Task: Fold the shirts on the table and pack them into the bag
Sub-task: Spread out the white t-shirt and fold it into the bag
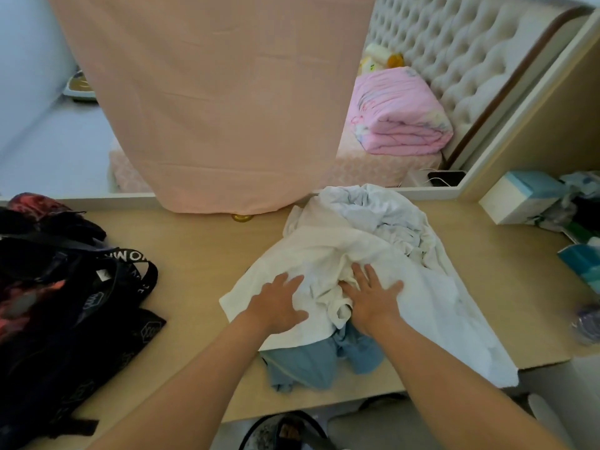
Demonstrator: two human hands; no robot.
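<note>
Pale wood makes up the desk (201, 254), with a peach cloth (211, 92) hanging behind it. A heap of shirts lies at the middle of the desk: a white shirt (324, 248) on top, a crumpled pale blue shirt (383, 219) at the far side and a blue shirt (305, 362) poking out at the near edge. Both hands rest flat on the white shirt with fingers spread, the left hand (279, 303) on its near left part and the right hand (373, 300) just beside it over bunched folds. A black bag (65, 303) lies well apart, to the left.
</note>
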